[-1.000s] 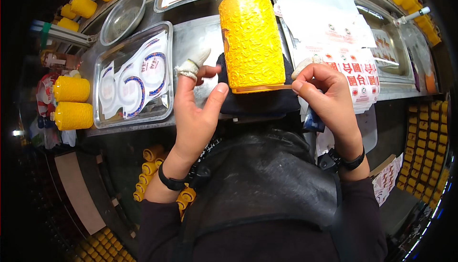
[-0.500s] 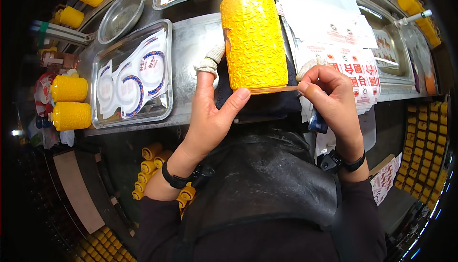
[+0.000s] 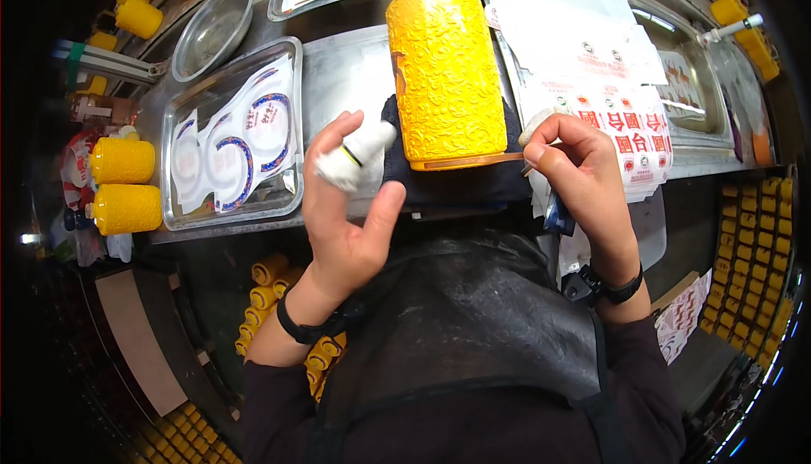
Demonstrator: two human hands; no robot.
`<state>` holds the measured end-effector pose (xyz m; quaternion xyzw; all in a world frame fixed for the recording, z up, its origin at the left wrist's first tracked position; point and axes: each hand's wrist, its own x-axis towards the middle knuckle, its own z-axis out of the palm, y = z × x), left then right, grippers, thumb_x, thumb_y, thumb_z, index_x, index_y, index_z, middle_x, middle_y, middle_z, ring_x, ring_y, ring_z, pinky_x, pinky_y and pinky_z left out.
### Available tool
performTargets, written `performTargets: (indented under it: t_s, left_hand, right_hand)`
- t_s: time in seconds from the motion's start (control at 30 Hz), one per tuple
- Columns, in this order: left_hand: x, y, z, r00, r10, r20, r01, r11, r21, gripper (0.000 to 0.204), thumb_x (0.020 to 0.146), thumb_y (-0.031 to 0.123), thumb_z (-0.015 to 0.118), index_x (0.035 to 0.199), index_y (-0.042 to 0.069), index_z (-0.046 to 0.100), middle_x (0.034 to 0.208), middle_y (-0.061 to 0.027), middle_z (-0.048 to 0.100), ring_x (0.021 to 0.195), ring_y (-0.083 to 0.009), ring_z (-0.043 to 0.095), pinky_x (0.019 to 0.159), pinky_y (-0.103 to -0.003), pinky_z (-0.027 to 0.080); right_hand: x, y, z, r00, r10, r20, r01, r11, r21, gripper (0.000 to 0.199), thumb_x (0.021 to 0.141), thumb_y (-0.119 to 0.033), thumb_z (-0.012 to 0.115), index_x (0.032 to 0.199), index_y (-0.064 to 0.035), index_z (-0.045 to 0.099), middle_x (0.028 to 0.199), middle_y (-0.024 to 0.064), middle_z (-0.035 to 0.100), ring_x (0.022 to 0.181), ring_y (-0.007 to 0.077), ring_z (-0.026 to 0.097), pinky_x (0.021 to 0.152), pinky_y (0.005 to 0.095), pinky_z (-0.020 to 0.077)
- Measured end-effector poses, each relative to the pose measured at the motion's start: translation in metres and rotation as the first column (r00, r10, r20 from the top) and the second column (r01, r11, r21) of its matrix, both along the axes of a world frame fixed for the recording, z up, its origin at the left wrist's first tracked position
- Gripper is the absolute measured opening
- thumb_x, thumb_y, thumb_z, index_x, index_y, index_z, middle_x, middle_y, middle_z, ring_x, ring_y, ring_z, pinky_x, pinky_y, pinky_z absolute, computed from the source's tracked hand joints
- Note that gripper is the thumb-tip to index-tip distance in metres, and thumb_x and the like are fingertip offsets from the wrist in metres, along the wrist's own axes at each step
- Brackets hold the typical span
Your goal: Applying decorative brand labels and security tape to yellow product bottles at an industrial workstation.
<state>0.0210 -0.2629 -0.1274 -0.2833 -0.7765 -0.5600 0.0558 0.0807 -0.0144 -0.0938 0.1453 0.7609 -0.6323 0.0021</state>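
Observation:
A yellow embossed bottle point(image 3: 446, 75) lies on a dark cloth point(image 3: 390, 139) at the bench's front edge, its base toward me. A thin brownish strip point(image 3: 473, 160) runs along the base rim. The strip's right end is pinched between the thumb and fingers of my right hand point(image 3: 574, 160), which wears a pale finger cover. Left of the bottle, clear of it, my left hand point(image 3: 346, 219) is held with thumb and fingers apart and nothing in it. White finger covers point(image 3: 355, 155) sit on some of its fingers.
A metal tray point(image 3: 291, 189) with printed decal sheets stands left, a metal bowl point(image 3: 211, 33) behind it. Printed sheets point(image 3: 608, 109) cover the bench at right, beside a water-filled tray point(image 3: 705, 100). Several yellow bottles point(image 3: 127, 209) stand at left; more fill racks at both sides.
My left hand has let go of the strip's left end at the bottle's base and moved left. My right hand keeps its pinch, almost unmoved.

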Motion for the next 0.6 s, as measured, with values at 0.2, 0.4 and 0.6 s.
performTargets:
  t_s: [0.2,0.4,0.6]
  left_hand:
    - [0.007,0.002,0.005,0.948,-0.082,-0.308,0.007,0.971,-0.237,0.036,0.070,0.010,0.073,0.106,0.010,0.073,0.129,-0.0163,0.048,0.120,-0.0356,0.046,0.101,-0.044,0.035]
    - [0.004,-0.004,-0.010,0.970,-0.053,-0.238,0.016,0.988,-0.154,0.036,0.069,0.008,0.074,0.106,0.011,0.073,0.129,-0.0149,0.047,0.119,-0.0340,0.045,0.101,-0.043,0.035]
    - [0.007,-0.007,-0.010,0.978,-0.018,-0.209,-0.014,0.989,-0.149,0.037,0.069,0.008,0.074,0.106,0.010,0.073,0.129,-0.0147,0.046,0.121,-0.0330,0.043,0.101,-0.041,0.035]
  right_hand:
    - [0.000,-0.001,-0.002,1.000,0.021,0.012,-0.021,1.000,0.008,0.009,0.082,-0.008,0.068,0.079,-0.0019,0.062,0.077,-0.0035,0.058,0.067,0.0011,0.050,0.058,0.0175,0.0397]
    - [-0.001,0.000,-0.005,1.000,0.017,-0.018,-0.017,1.000,0.006,0.009,0.082,-0.008,0.068,0.078,-0.0018,0.063,0.077,-0.0031,0.059,0.066,0.0016,0.051,0.059,0.0179,0.0407]
    - [-0.003,0.001,-0.004,0.999,0.027,0.025,-0.027,1.000,-0.003,0.009,0.082,-0.009,0.068,0.079,-0.0017,0.063,0.077,-0.0028,0.060,0.069,0.0017,0.052,0.061,0.0182,0.0414]
